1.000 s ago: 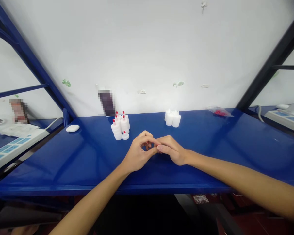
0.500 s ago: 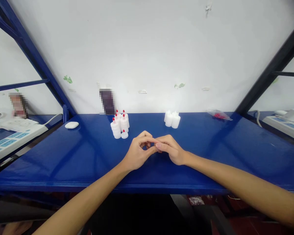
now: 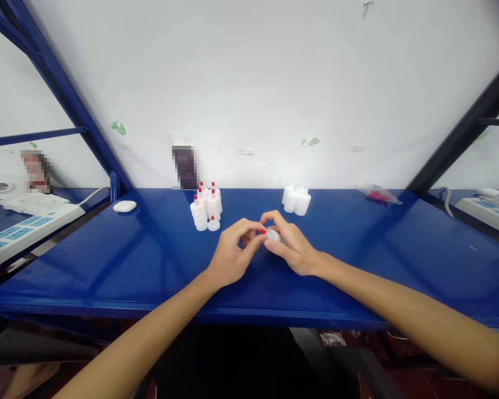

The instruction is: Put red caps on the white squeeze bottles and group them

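Head view: small white bottle (image 3: pixel 273 235) lies sideways in right hand (image 3: pixel 293 249), fingers curled round it, mid-counter (image 3: pixel 357 260). Long axis runs left-right; red cap (image 3: pixel 262 231) at its left end, pinched by left hand (image 3: pixel 232 256) fingers.

White oval puck (image 3: pixel 125 206), power strip (image 3: pixel 20 234), red-bits bag (image 3: pixel 376 194).

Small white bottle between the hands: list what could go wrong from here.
1. The right hand holds the small white bottle only at the fingertips while the left hand pinches its red cap; either might slip onto the blue bench.
2. The capped bottles stand close behind; a stray knuckle could topple them.
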Action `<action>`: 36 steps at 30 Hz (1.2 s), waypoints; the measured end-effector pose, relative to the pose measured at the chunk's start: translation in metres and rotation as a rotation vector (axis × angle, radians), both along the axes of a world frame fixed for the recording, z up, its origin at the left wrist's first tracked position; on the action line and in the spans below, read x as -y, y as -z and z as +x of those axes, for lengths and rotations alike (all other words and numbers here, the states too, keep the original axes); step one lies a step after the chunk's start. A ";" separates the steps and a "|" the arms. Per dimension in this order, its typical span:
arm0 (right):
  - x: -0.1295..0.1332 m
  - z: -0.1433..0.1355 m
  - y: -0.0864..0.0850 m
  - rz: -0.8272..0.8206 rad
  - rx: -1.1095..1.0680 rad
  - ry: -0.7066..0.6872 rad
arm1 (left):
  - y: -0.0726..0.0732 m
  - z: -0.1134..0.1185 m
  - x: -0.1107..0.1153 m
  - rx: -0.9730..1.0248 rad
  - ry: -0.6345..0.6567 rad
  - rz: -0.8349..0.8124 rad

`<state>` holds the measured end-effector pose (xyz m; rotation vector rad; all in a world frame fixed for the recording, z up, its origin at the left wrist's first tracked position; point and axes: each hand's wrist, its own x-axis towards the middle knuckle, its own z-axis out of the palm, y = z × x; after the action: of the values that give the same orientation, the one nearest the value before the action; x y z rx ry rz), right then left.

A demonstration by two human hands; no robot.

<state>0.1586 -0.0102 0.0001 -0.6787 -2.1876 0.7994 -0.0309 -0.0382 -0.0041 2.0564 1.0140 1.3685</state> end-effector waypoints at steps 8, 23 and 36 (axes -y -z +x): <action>-0.014 0.001 0.008 0.004 -0.033 0.170 | -0.006 -0.081 -0.017 -0.288 -0.575 0.135; -0.017 -0.002 0.003 -0.040 -0.333 0.296 | 0.003 -0.093 -0.036 -0.498 -0.587 0.078; -0.017 0.009 0.011 -0.013 -0.396 0.165 | 0.001 -0.090 -0.035 -0.474 -0.607 0.115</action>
<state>0.1675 0.0069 -0.0104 -0.6361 -1.7483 0.7865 -0.1210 -0.0033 -0.0052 2.3243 1.9231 1.2332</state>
